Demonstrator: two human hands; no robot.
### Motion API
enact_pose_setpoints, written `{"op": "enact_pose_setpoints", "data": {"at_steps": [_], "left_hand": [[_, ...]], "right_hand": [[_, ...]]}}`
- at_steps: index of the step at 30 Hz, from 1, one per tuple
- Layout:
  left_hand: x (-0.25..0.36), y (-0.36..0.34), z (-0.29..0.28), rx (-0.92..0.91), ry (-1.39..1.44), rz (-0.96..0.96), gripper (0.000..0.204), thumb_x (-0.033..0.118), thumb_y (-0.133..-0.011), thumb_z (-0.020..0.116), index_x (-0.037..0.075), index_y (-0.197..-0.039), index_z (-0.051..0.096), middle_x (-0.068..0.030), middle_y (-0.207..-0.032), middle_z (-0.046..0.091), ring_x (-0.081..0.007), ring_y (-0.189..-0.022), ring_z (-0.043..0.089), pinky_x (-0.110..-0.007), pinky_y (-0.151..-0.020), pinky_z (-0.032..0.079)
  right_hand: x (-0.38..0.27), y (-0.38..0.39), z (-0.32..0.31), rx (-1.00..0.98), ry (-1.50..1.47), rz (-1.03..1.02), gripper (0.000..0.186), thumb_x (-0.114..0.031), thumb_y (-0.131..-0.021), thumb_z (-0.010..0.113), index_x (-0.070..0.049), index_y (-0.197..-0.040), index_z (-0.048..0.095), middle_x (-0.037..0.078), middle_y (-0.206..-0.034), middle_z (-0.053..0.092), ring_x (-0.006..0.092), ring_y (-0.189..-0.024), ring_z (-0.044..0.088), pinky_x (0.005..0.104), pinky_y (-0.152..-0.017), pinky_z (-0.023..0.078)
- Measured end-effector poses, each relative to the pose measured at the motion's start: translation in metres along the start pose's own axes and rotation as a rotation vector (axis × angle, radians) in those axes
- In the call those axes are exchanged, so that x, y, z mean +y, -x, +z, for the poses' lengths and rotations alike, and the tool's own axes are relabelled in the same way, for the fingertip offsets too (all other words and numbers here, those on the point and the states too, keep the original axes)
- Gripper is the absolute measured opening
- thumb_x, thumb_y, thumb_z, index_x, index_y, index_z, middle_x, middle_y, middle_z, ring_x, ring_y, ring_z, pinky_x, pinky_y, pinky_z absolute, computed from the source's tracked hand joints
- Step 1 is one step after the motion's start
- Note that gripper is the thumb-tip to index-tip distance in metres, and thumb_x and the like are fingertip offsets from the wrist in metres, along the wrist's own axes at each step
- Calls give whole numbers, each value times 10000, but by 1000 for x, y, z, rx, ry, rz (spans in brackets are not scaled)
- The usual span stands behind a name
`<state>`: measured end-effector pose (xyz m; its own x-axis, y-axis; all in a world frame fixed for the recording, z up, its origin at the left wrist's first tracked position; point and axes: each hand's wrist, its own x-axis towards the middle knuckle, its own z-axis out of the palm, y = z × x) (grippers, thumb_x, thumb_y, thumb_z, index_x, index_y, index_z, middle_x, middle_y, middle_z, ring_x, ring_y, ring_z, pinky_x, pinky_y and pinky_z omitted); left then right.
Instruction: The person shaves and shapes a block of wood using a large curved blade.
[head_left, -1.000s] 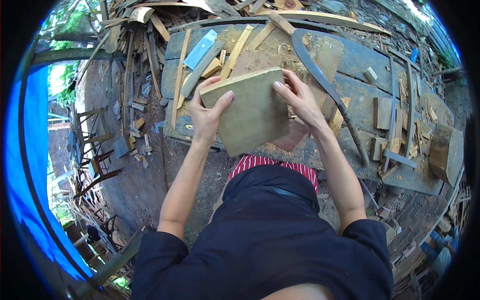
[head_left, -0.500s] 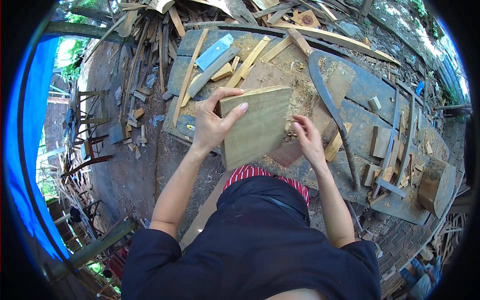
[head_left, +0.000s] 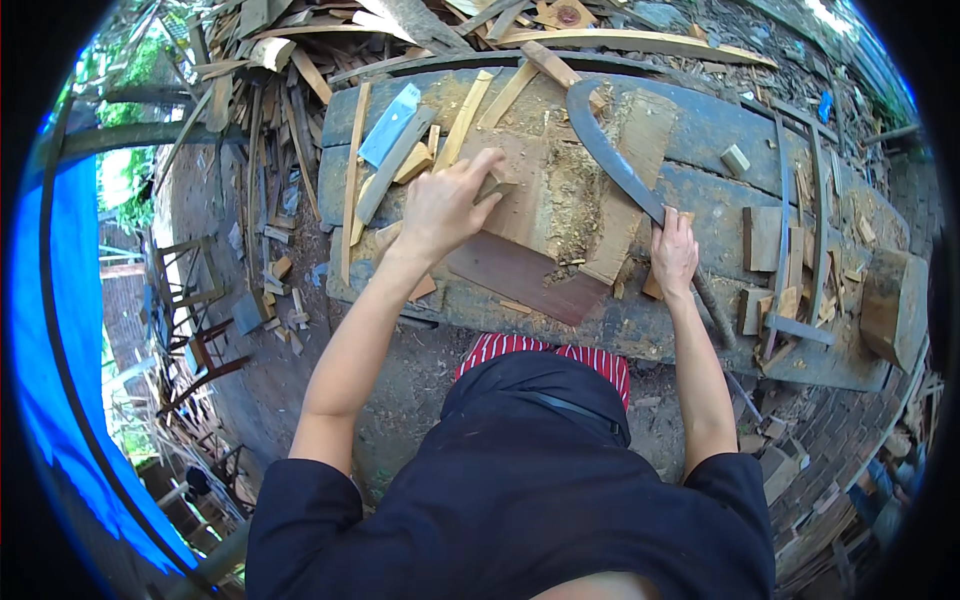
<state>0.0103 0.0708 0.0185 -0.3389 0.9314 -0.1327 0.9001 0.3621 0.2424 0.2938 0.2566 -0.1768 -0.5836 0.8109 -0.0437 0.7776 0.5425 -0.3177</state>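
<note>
My left hand [head_left: 465,200] is curled over the edge of a piece of wood [head_left: 503,186] above the bench, its fingers partly hiding the piece. Beneath and beside it lie brown boards [head_left: 625,150] and a rough, crumbly band of wood [head_left: 568,200]. A reddish board [head_left: 530,285] lies at the near edge. My right hand [head_left: 673,250] is closed on a long curved blade tool [head_left: 615,155] near where its dark handle begins, right of the boards.
The weathered bench [head_left: 730,110] carries offcuts, a blue block [head_left: 390,125], a wooden frame saw [head_left: 820,230] and a thick block [head_left: 890,305]. Scrap wood [head_left: 300,70] is heaped behind and left; a blue tarp [head_left: 65,350] hangs at far left.
The greenish board's broad face, held up earlier, no longer shows. My right hand let go of it and moved right onto the curved blade; my left hand moved forward over the boards.
</note>
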Motion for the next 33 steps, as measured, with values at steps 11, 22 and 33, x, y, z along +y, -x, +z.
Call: {"op": "enact_pose_setpoints", "data": {"at_steps": [11,22,33], "left_hand": [[-19,31,-10,115,374,-356,515,84,-756,743,25,-1243,589,-243,-1011,709,-361,-972,700,-414,-856,558],[-34,91,17,191,415,-535,501,72,-758,770,11,-1228,608,-198,-1040,726,-283,-1015,714,-353,-875,538],[-31,93,24,368,439,-493,509,205,-748,797,80,-1218,649,-187,-989,733,-329,-906,723,-374,-809,568]], "right_hand": [[11,-13,-10,-49,-46,-100,288,-257,-923,625,-106,-1147,525,167,-870,646,415,-801,665,515,-663,525],[-68,35,-59,-236,-353,-320,302,-325,-1060,425,-94,-1222,535,168,-826,684,333,-647,700,452,-479,558],[-179,38,-65,-395,-389,-614,572,-59,-876,520,-139,-1440,461,185,-814,643,384,-623,654,500,-562,524]]}}
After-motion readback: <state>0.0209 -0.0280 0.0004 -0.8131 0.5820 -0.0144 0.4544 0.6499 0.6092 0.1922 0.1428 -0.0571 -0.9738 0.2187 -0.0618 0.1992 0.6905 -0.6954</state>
